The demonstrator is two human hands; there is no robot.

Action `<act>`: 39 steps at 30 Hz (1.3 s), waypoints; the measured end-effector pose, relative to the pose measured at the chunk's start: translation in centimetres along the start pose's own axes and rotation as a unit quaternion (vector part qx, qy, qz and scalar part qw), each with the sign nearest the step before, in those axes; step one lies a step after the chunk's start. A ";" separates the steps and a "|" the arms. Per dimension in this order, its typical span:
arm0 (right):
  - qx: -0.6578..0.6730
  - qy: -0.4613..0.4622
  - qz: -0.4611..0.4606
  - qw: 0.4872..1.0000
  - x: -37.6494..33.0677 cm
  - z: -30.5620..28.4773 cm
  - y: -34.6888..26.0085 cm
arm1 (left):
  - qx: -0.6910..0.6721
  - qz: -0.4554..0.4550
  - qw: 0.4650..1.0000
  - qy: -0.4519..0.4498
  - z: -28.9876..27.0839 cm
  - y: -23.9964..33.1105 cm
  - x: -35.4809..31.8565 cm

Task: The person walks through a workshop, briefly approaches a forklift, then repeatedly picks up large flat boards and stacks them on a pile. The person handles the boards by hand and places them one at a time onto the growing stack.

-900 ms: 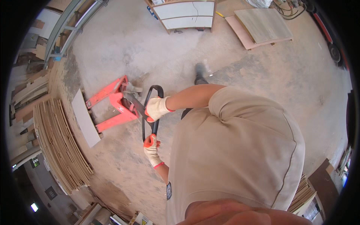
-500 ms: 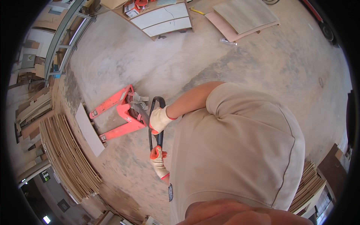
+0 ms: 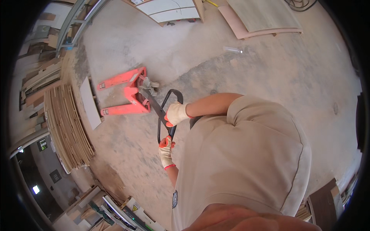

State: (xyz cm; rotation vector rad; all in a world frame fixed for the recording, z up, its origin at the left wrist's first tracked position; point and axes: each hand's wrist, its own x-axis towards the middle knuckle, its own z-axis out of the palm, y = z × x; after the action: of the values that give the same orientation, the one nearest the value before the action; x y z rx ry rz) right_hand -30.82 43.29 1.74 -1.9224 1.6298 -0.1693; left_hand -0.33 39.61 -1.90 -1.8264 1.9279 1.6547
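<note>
A red pallet jack (image 3: 133, 94) stands on the floor to the left, its two forks pointing left. Its black loop handle (image 3: 163, 103) leans towards me on a dark shaft. I wear cream knit gloves with orange-red fingers. My right hand (image 3: 176, 114), on the upper arm in view, is closed on the handle where the shaft meets the loop. Lower down, my left hand (image 3: 165, 152) is wrapped round the near bar of the loop. Part of the grip is hidden under each glove.
A pale board (image 3: 90, 104) lies just past the fork tips. Stacked panels (image 3: 69, 127) stand at the left. Ahead are a white-fronted cabinet (image 3: 169, 11), flat sheets (image 3: 262, 19), a clear bottle (image 3: 233, 50) and coiled cable (image 3: 302, 4). Machinery (image 3: 131, 211) stands at lower left.
My view has shifted. The fork tips are slightly farther from the pale board, and more of the handle shaft shows. Both hands keep their hold.
</note>
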 end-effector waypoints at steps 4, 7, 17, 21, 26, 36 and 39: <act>0.001 0.012 -0.025 1.000 -4.9 0.3 -0.7 | -0.002 0.044 0.998 0.033 3.4 -0.2 -4.9; -0.004 -0.002 -0.009 1.000 -8.1 1.5 -1.6 | -0.003 0.061 0.997 0.054 5.3 -1.5 -7.7; -0.005 0.018 -0.114 0.993 -17.1 6.3 -8.1 | 0.143 0.189 0.918 0.317 7.8 -3.8 -18.8; 0.018 -0.072 -0.192 0.978 -19.8 3.8 -12.9 | -0.067 0.243 0.865 0.433 8.1 0.9 -21.1; 0.055 -0.151 -0.287 0.944 -24.5 -0.7 -14.7 | 0.048 0.217 0.836 0.501 7.7 5.2 -24.9; 0.195 -0.044 -0.144 0.969 -25.7 -4.5 8.1 | 0.222 -0.149 0.712 0.649 -1.5 5.4 -32.7; 0.143 -0.129 -0.050 0.980 -25.7 -4.7 15.0 | 0.209 -0.088 0.816 0.532 -5.1 2.9 -31.9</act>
State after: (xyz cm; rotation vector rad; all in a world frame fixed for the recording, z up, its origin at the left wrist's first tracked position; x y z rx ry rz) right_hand -51.90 64.61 4.98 -1.7266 1.2653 -0.1776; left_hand 10.80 58.29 22.16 -2.8305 1.9747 -0.0298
